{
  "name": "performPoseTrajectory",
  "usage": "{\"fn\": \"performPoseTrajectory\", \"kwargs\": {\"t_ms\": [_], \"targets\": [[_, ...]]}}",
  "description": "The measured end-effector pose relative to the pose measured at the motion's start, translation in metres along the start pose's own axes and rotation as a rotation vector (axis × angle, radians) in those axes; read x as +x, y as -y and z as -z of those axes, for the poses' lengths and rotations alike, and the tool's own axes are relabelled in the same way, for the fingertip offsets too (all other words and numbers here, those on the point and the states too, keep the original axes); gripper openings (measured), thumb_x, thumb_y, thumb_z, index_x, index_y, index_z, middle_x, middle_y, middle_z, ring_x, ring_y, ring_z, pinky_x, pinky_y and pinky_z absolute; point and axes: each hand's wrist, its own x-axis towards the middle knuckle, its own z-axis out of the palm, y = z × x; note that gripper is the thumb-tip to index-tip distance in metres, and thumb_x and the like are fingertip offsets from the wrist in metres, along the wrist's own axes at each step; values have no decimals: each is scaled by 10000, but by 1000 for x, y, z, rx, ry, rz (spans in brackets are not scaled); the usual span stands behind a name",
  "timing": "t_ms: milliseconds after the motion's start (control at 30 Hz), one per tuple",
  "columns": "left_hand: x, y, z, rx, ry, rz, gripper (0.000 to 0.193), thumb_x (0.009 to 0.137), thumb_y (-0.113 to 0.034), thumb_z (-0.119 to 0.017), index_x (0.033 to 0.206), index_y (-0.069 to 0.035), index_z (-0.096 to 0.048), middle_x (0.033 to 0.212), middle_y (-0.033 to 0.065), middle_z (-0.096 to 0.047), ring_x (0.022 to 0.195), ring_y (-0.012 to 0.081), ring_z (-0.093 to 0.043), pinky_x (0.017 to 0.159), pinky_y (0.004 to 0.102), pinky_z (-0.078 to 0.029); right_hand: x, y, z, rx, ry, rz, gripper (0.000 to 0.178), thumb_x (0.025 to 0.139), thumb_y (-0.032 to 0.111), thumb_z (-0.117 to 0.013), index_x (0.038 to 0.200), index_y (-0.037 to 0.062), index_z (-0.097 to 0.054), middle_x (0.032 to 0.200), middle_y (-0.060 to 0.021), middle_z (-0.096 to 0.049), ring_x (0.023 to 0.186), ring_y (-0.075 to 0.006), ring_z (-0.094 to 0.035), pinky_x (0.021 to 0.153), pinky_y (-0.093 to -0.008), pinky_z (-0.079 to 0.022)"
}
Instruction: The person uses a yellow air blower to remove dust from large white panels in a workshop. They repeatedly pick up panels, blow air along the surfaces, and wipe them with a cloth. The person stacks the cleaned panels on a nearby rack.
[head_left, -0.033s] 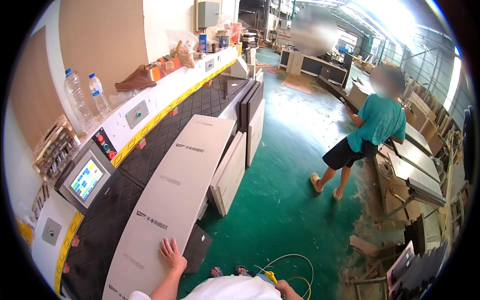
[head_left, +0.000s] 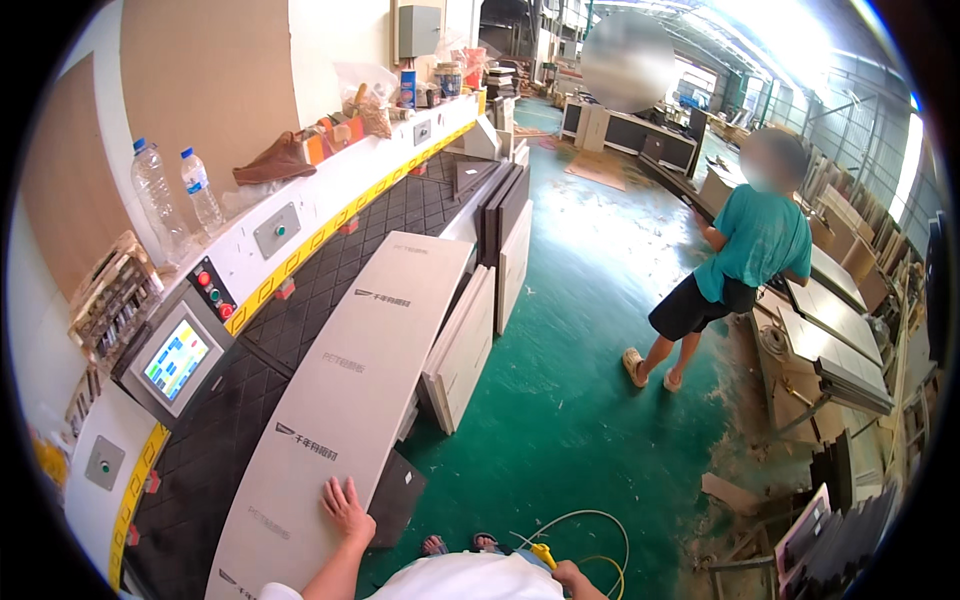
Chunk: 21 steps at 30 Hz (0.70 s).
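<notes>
My left hand (head_left: 348,512) lies flat, fingers spread, on a long light-grey printed board (head_left: 345,375). This board rests along the near edge of the machine's dark, grooved bed (head_left: 340,262). By my right hip, my right hand (head_left: 572,574) is closed around a yellow air blow gun (head_left: 543,554); its grip is mostly hidden. A thin pale hose (head_left: 590,513) loops over the floor beside it.
The machine's white beam (head_left: 330,200) carries a touchscreen (head_left: 178,361), red and green buttons (head_left: 208,287) and bottles (head_left: 200,190). Upright panels (head_left: 462,350) stand beyond the board. At right, a person in a teal shirt (head_left: 762,235) stands beside stacked boards (head_left: 825,340).
</notes>
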Motion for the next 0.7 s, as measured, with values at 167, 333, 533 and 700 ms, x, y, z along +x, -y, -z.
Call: {"fn": "performPoseTrajectory", "kwargs": {"t_ms": [167, 333, 533, 700], "targets": [[5, 3, -12, 48, -52, -30, 962, 704, -179, -715, 1568, -101, -298, 1647, 240, -156, 1541, 418, -124, 1248, 578, -89, 27, -13, -6, -8, 97, -27, 403, 726, 206, -657, 1095, 88, -767, 1044, -175, -746, 991, -319, -718, 863, -391, -552], [8, 1, 3, -19, -109, -21, 923, 682, -102, -696, 1534, -76, -342, 1617, 245, -211, 1529, 438, -147, 1240, 586, -109, 24, 10, -2, -8, 167, -31, 297, 703, 212, -701, 912, 14, -772, 851, -157, -746, 767, -277, -728, 692, -367, -560], [7, -2, -18, 8, -164, -85, 934, 671, -42, -661, 1546, -56, -334, 1617, 233, -254, 1523, 429, -209, 1224, 550, -215, 17, -5, 9, -9, 107, -1, 267, 776, 276, -781, 870, 26, -783, 779, -145, -741, 623, -255, -690, 580, -401, -556], [-11, -26, 18, 230, -23, 24, 817, 823, -41, -641, 1573, -93, -320, 1644, 139, -273, 1528, 288, -255, 1221, 429, -252, -40, 32, 48, 253, 105, -66, 126, 689, 137, -681, 727, 28, -730, 613, -111, -662, 541, -240, -659, 512, -367, -534]]}}
